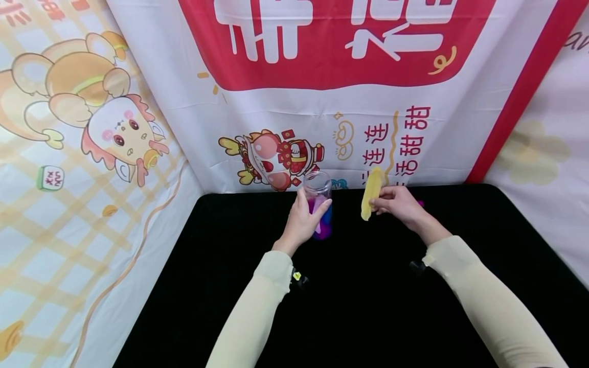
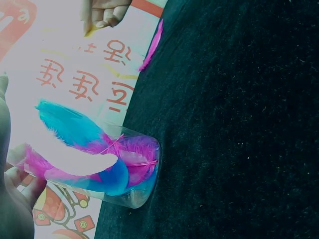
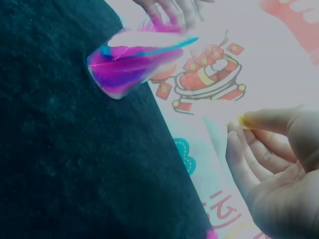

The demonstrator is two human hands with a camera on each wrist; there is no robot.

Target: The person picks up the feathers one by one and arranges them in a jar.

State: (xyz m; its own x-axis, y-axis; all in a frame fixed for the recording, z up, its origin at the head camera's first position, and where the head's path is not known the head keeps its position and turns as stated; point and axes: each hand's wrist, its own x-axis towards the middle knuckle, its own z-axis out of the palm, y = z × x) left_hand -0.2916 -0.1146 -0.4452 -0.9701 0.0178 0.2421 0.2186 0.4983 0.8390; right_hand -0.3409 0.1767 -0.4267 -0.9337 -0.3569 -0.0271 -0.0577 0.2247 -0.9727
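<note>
A clear jar point(image 1: 317, 184) stands upright on the black table, with pink, blue and white feathers point(image 2: 75, 124) inside it. My left hand point(image 1: 301, 220) grips the jar from its left side, thumb and fingers around it. To the right of the jar, my right hand point(image 1: 398, 204) pinches a yellow feather point(image 1: 371, 194) between thumb and fingertips, raised above the table. In the right wrist view the right hand point(image 3: 274, 154) shows only a small yellow bit at the pinch. A pink feather point(image 2: 152, 47) lies on the table near its far edge, mostly hidden behind the right hand in the head view.
The black table point(image 1: 359, 296) ends at a white printed cloth point(image 1: 276, 112) with a red panel hanging behind it. Another printed cloth point(image 1: 69, 204) hangs along the left side, and a pale cloth point(image 1: 543, 168) on the right.
</note>
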